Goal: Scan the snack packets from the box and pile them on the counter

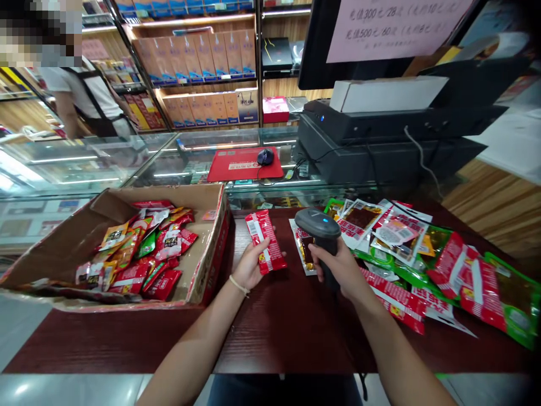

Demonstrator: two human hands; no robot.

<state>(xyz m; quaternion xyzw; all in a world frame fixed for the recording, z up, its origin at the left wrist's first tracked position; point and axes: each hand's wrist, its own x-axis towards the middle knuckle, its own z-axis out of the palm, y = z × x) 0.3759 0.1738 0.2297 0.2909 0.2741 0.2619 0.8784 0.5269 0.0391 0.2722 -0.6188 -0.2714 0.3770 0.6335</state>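
My left hand (250,266) holds a red snack packet (266,241) upright above the dark red wooden counter (279,327). My right hand (340,269) grips a black handheld barcode scanner (319,225) just to the right of that packet, its head with a blue light turned toward it. A clear packet with dark contents (303,248) lies on the counter under the scanner.
An open cardboard box (211,248) with several red, orange and green snack packets stands at the left. A heap of packets (426,259) spreads over the counter's right. Behind are a black till and printer (380,124), a glass case, a red mouse mat (245,163) and a person in an apron (84,96).
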